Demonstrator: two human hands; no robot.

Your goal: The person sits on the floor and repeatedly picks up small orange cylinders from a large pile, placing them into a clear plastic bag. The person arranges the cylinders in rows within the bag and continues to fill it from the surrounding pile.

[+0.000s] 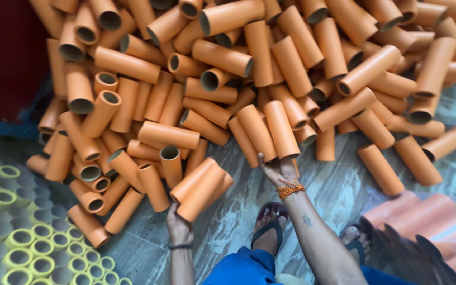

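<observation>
Across the grey-green marbled stone floor (pixel 339 190) sprawls a great heap of orange cardboard tubes (pixel 249 68), lying at every angle, some showing dark open ends, filling the upper view from edge to edge and crowding right up to both hands; at the lower left stands a block of upright yellow-rimmed tubes (pixel 22 243), packed close, open ends up; at the lower right lies a blurred orange ribbed mass (pixel 439 227), perhaps more tubes under a clear wrap, though the view is too soft to be sure; a dark red panel (pixel 3 53) closes the upper left corner; blue cloth over the person's knees (pixel 244 266) and two sandalled feet (pixel 270 227) sit at the bottom edge; the left hand (pixel 179 224) grips from below a small bundle of orange tubes (pixel 199 187), fingers curled round their lower ends, held just off the heap's near edge; the right hand (pixel 279 169), with an orange thread band at the wrist, has its fingers spread against the bottom ends of three upright-leaning orange tubes (pixel 267 132) at the pile's front.
</observation>
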